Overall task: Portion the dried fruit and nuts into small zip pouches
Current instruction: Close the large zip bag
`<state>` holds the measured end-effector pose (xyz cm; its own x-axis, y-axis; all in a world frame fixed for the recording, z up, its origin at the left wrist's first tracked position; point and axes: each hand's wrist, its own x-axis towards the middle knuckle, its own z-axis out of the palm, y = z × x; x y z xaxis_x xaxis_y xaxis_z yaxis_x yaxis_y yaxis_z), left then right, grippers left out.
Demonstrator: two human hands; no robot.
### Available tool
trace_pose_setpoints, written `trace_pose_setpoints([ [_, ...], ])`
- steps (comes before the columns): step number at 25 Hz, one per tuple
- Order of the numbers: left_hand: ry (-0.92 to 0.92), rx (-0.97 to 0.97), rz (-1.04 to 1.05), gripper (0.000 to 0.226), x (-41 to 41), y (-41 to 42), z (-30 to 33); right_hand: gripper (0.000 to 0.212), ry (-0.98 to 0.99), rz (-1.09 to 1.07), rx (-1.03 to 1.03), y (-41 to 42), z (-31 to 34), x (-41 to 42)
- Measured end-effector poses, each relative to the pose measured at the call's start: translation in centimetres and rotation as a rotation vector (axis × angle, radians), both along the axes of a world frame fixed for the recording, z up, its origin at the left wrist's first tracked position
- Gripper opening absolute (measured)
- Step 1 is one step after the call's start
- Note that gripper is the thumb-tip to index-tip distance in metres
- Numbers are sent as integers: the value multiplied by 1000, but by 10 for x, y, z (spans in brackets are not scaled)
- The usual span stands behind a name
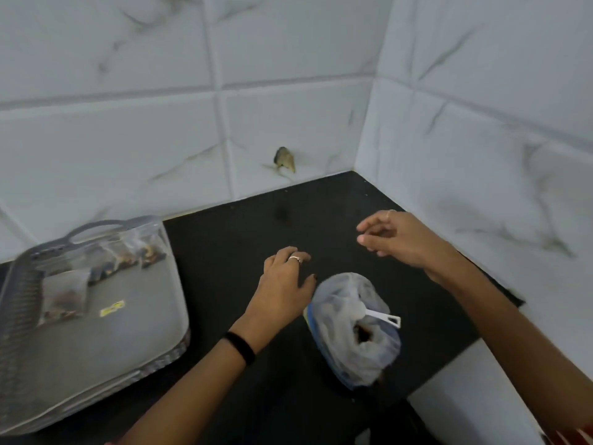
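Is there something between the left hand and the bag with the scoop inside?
Nothing visible. The left hand lies on the black counter just left of the plastic bag, with only bare counter between them. The white scoop sticks out of the bag's right side.

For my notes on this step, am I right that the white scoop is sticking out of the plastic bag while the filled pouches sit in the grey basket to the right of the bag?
Nearly: the head view shows the grey basket with the filled pouches to the left of the plastic bag, not the right. The white scoop does stick out of the bag.
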<state>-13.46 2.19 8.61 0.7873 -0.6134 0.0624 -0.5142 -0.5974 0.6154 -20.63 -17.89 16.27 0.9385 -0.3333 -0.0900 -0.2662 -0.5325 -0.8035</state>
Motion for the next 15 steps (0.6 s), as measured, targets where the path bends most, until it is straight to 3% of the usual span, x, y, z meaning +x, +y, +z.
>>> trace_pose_setpoints([
  [3,130,-45,35,45,-23,-16,-10,13,20,-108,29,-33,-28,-50],
  [6,314,-65,195,51,-37,-19,-22,13,102,-137,-53,-42,-75,-79],
  [11,697,-136,455,54,-55,-13,-43,23,227,-94,-95,-31,-131,-84],
  [15,961,-266,531,41,-59,-14,-47,28,237,-69,-80,-22,-137,-72],
])
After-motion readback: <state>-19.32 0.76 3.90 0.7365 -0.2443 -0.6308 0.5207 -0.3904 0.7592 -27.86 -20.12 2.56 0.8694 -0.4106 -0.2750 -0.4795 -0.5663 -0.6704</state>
